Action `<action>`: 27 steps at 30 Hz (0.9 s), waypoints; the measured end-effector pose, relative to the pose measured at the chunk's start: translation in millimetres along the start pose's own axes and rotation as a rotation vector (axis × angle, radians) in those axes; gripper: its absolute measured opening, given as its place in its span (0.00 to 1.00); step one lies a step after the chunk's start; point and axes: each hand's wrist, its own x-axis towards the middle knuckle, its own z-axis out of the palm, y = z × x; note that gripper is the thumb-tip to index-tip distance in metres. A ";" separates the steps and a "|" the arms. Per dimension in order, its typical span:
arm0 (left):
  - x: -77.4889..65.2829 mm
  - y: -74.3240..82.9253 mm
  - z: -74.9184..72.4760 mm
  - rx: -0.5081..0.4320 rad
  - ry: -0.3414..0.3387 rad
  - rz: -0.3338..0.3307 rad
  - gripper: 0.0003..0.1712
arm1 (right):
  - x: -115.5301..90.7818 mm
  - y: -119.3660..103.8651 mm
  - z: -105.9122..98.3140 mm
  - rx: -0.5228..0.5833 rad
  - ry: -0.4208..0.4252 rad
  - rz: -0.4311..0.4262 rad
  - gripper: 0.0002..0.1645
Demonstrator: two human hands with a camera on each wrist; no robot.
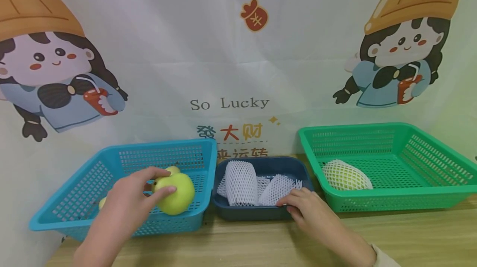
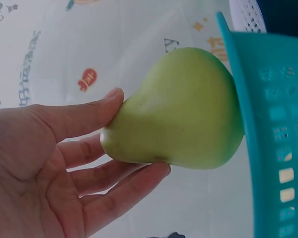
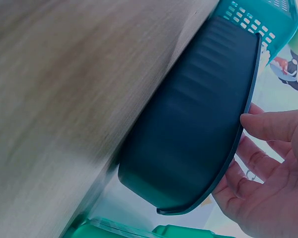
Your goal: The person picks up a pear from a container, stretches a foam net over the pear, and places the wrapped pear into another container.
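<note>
A yellow-green pear (image 1: 178, 194) is in my left hand (image 1: 128, 194), pinched at its narrow end between thumb and fingers. In the left wrist view the pear (image 2: 188, 114) overlaps the blue basket's rim (image 2: 237, 89). My right hand (image 1: 309, 209) is at the front right rim of a dark blue bin (image 1: 257, 214), fingers over the rim beside a white foam net (image 1: 279, 190). From the right wrist, my thumb lies at the bin's edge (image 3: 251, 94) and the loosely bent fingers of my hand (image 3: 273, 163) reach behind it. Another foam net (image 1: 241, 183) stands in the bin.
More pears, among them a partly hidden pear (image 1: 173, 170), lie in the blue basket (image 1: 190, 226) at left. On the right, a green basket (image 1: 395, 201) contains a pear in a foam net (image 1: 346, 175). A printed cloth (image 1: 231, 60) hangs behind the wooden table (image 1: 253, 246).
</note>
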 end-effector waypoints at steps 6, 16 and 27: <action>-7.0 13.3 2.0 -0.057 0.001 0.053 0.24 | 0.4 -0.3 -0.9 0.000 -0.004 0.001 0.16; -15.9 34.0 6.6 -0.055 -0.046 0.076 0.21 | 0.3 -0.5 -1.2 0.002 -0.006 -0.003 0.16; -27.6 54.2 23.6 -0.002 -0.050 0.154 0.17 | 0.2 0.0 0.3 -0.005 -0.002 -0.011 0.16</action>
